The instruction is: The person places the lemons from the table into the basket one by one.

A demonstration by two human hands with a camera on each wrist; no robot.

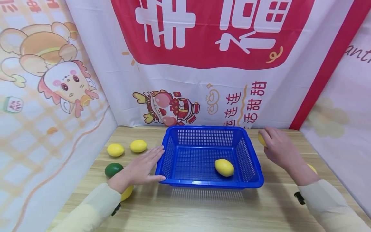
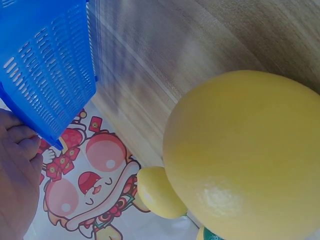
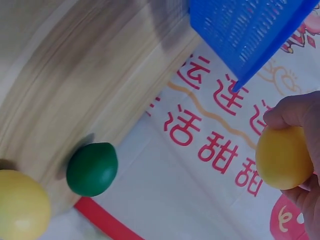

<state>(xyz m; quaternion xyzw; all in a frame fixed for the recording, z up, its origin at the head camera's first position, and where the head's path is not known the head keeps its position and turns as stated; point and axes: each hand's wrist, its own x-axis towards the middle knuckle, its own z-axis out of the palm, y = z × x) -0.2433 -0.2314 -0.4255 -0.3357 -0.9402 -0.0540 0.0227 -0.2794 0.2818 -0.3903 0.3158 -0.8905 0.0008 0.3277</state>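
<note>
A blue plastic basket (image 1: 208,184) stands on the table with one yellow lemon (image 1: 224,167) lying inside, right of its middle. My left hand (image 1: 138,169) rests against the basket's left rim, fingers extended along it and the thumb at the near left corner. To the right of the basket, my right hand (image 1: 279,149) grips another lemon (image 3: 283,157) between thumb and fingers, held up off the table. The right wrist view shows that lemon clearly; in the head view the hand covers most of it.
Left of the basket lie two yellow lemons (image 1: 115,150), a green lemon-shaped fruit (image 1: 113,169) and a yellow fruit (image 1: 127,193) partly under my left forearm. On the right are a green fruit (image 3: 92,169) and a yellow one (image 3: 20,205). Printed cloth walls (image 1: 87,64) surround the table.
</note>
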